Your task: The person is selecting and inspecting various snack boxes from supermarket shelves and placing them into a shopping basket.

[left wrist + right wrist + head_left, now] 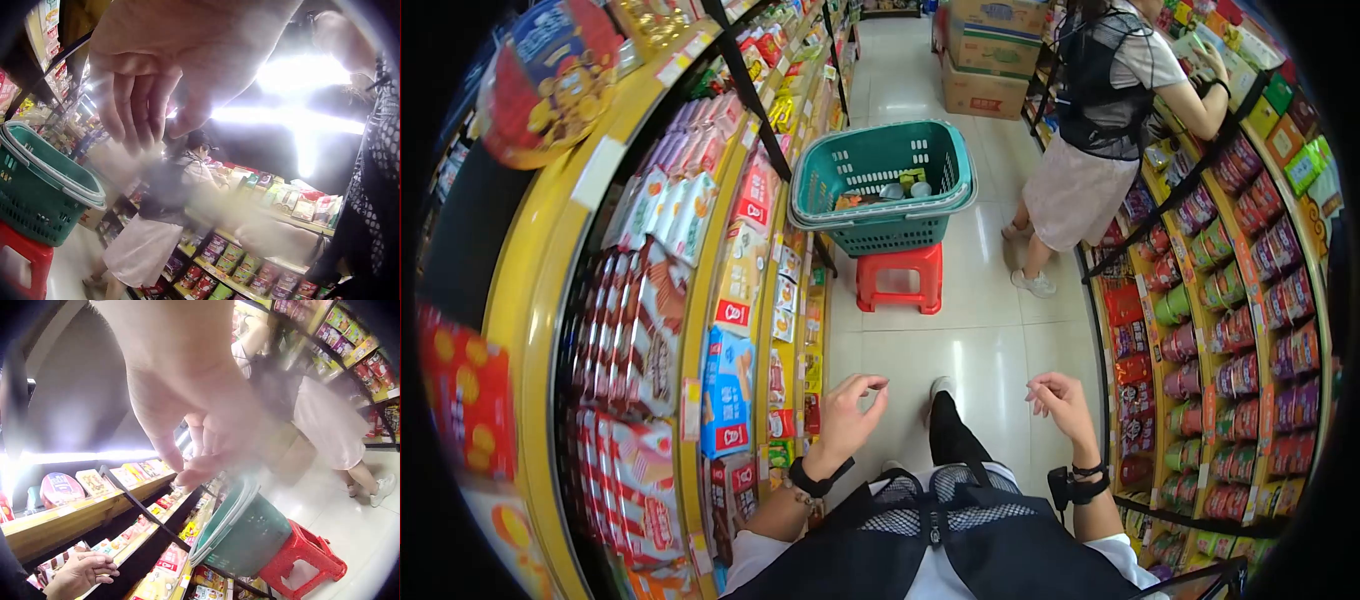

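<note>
Holding nothing, left hand (845,412) and right hand (1060,400) loosely curled. Possibly risking a careless knock tipping the green basket (890,236) perching on the red stool (900,266).

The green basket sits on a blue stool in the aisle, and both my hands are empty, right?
Not quite: the stool under the green basket is red, not blue, as the head view shows. The left hand and right hand are indeed empty.
</note>
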